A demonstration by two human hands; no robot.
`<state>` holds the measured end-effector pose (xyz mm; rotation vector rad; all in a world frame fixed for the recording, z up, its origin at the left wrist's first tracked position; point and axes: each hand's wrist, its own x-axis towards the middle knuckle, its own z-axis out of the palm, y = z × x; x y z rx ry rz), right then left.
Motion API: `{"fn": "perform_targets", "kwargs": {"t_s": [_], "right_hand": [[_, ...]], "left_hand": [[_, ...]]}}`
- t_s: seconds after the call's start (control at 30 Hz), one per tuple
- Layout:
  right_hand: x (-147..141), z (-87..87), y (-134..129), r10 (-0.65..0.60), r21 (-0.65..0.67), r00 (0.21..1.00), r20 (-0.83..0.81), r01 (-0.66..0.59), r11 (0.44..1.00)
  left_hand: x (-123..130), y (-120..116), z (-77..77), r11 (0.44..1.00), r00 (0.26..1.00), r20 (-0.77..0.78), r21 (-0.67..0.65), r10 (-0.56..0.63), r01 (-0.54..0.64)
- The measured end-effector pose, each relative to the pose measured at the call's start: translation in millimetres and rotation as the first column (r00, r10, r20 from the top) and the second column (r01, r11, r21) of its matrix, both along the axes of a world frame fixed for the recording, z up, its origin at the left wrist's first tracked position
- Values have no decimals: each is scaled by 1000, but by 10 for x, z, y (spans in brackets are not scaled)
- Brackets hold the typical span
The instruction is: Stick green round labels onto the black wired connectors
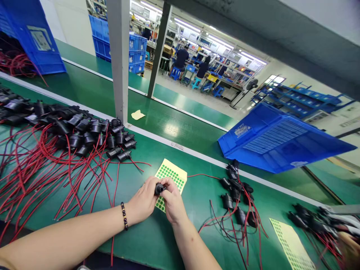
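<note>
My left hand (144,199), with a beaded bracelet at the wrist, and my right hand (173,200) meet over the bench. The fingers of both are closed around a small black pump (159,189) with a round nozzle towards me. Part of its body is hidden by my fingers. Beneath my hands lies a pale yellow sheet of green dot stickers (176,173). To the left spreads a large heap of black pumps (84,131) with long red wires. A smaller group of the same pumps (234,193) lies to the right.
A grey post (119,60) rises beyond the bench. One blue crate (281,138) stands tilted at the back right, another (39,37) at the back left. A second sticker sheet (291,243) lies right, near another person's blurred hand (348,242) and more pumps.
</note>
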<state>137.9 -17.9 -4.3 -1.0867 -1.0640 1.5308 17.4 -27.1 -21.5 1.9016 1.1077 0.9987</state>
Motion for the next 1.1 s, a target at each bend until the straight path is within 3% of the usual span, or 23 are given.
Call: {"fn": "perform_targets", "kwargs": {"t_s": [0.13, 0.33, 0.53, 0.7, 0.93, 1.1], "right_hand": [[-11, -26, 10, -6, -19, 1000, -12, 6, 1000], [35, 36, 8, 44, -16, 991, -125, -46, 999], [-5, 26, -17, 13, 17, 1000, -25, -13, 1000], [-47, 6, -29, 33, 31, 999, -23, -32, 999], [10, 13, 32, 118, 11, 981, -154, -117, 993], [108, 105, 28, 132, 33, 990, -50, -131, 991]], "left_hand": [[-8, -8, -13, 1000, 999, -35, -13, 16, -17], [3, 12, 78, 998, 997, 81, -62, -13, 19], [5, 8, 49, 997, 996, 91, -77, 4, 3], [13, 5, 16, 1000, 997, 73, -19, 19, -17], [-1, -7, -14, 999, 999, -31, 45, 24, -23], [-24, -21, 169, 999, 999, -43, -49, 9, -11]]}}
